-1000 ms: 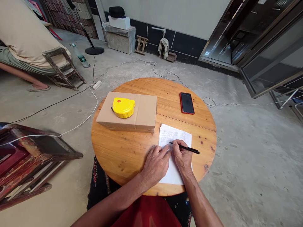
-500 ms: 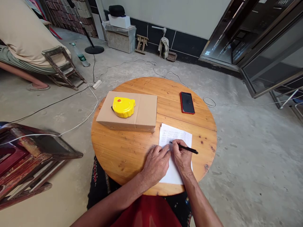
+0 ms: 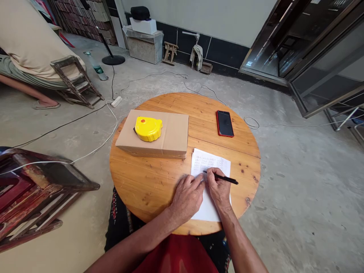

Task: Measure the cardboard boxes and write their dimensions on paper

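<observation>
On the round wooden table (image 3: 153, 178) lies a white sheet of paper (image 3: 209, 212) with several rows of handwriting near its top. My right hand (image 3: 218, 189) pinches a black pen (image 3: 227, 179), its tip against the paper just below the written rows. My left hand (image 3: 187, 195) rests flat at the sheet's left side, fingers stretched toward the writing and partly on the paper. Beyond my left hand sits a closed cardboard box (image 3: 173, 132) with a yellow rounded plastic object (image 3: 148, 129) on top.
A phone in a red case (image 3: 225, 123) lies at the table's far right. Cables run over the floor around a power strip (image 3: 116, 101). A wooden chair (image 3: 42, 189) stands at left. Farther back, a person sits beside a small wooden stool (image 3: 76, 81) and a plastic bottle (image 3: 96, 66).
</observation>
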The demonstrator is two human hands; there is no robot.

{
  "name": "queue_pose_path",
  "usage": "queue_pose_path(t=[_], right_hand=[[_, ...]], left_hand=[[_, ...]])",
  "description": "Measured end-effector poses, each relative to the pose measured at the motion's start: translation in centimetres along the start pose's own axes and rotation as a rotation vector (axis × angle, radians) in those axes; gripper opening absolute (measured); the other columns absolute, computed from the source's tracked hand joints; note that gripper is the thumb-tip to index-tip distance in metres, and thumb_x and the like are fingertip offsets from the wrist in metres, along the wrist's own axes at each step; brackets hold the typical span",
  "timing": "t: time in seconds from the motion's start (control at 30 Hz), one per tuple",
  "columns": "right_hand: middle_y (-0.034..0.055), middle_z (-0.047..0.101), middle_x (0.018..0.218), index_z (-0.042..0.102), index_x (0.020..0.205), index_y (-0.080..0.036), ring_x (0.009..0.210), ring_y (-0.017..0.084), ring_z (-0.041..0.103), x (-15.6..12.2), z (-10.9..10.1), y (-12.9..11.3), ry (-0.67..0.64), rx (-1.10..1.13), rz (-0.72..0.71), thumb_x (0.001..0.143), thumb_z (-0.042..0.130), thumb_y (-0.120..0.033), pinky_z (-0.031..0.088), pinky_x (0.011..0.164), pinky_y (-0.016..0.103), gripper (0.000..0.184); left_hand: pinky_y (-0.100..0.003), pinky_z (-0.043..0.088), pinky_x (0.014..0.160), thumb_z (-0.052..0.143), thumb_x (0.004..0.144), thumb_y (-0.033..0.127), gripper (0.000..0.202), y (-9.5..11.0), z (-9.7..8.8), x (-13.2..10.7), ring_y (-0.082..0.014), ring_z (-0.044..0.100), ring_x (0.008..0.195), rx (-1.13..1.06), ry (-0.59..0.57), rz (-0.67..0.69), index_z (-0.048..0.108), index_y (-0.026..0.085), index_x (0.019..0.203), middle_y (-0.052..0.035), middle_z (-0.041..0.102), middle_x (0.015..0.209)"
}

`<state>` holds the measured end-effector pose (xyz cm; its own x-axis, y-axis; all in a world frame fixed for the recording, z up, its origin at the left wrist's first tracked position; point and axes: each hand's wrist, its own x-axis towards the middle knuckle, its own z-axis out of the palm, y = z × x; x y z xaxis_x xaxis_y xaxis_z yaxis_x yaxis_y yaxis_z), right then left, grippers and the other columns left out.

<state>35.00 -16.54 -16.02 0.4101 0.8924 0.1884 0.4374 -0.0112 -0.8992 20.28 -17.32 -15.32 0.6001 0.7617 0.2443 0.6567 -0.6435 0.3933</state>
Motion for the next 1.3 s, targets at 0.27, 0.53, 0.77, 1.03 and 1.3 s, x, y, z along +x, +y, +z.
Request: queue_pose_path(t=[0.27, 0.53, 0.77, 1.03, 1.3], right_hand=[[0.0001, 0.061, 0.065, 0.061, 0.072, -0.019, 0.062, 0.017, 0.055, 0.09, -0.23, -0.05, 0.049, 0.007, 0.015, 0.087, 0.054, -0.033, 0.047, 0.06, 0.029, 0.021], [0.0005, 0.063, 0.066, 0.063, 0.076, -0.018, 0.06, 0.016, 0.054, 0.04, -0.03, 0.15, 0.013, -0.012, 0.004, 0.088, 0.055, -0.034, 0.046, 0.058, 0.028, 0.022], [0.0003, 0.062, 0.065, 0.062, 0.075, -0.018, 0.06, 0.016, 0.054, 0.1, 0.05, -0.07, 0.015, -0.03, -0.005, 0.088, 0.054, -0.034, 0.046, 0.059, 0.028, 0.022], [-0.0007, 0.061, 0.064, 0.061, 0.073, -0.019, 0.059, 0.015, 0.053, 0.13, 0.0, -0.23, 0.022, -0.045, 0.011, 0.087, 0.053, -0.034, 0.045, 0.058, 0.027, 0.022], [-0.0014, 0.058, 0.062, 0.061, 0.073, -0.019, 0.058, 0.015, 0.052, 0.01, -0.37, -0.21, 0.0, 0.003, 0.033, 0.087, 0.055, -0.035, 0.044, 0.056, 0.027, 0.023]], left_hand=[[-0.043, 0.05, 0.088, 0.052, 0.092, 0.017, 0.028, 0.09, 0.01, -0.05, -0.0245, 0.052, 0.098, 0.011, 0.009, 0.001, 0.064, 0.021, 0.117, -0.0046, 0.06, 0.136], [-0.043, 0.049, 0.089, 0.052, 0.092, 0.016, 0.029, 0.0, 0.15, -0.1, -0.025, 0.052, 0.099, 0.003, -0.001, -0.003, 0.063, 0.021, 0.119, -0.003, 0.058, 0.139], [-0.043, 0.048, 0.09, 0.053, 0.092, 0.016, 0.029, -0.01, 0.04, -0.03, -0.0248, 0.052, 0.1, -0.002, 0.003, -0.003, 0.063, 0.02, 0.119, -0.003, 0.059, 0.138], [-0.043, 0.048, 0.089, 0.05, 0.093, 0.017, 0.029, 0.02, 0.01, -0.02, -0.0253, 0.052, 0.099, -0.007, 0.005, -0.007, 0.064, 0.02, 0.119, -0.0024, 0.06, 0.138], [-0.043, 0.049, 0.089, 0.052, 0.092, 0.017, 0.03, 0.01, 0.12, -0.06, -0.0254, 0.052, 0.099, 0.0, 0.0, -0.006, 0.063, 0.021, 0.12, -0.003, 0.059, 0.139]])
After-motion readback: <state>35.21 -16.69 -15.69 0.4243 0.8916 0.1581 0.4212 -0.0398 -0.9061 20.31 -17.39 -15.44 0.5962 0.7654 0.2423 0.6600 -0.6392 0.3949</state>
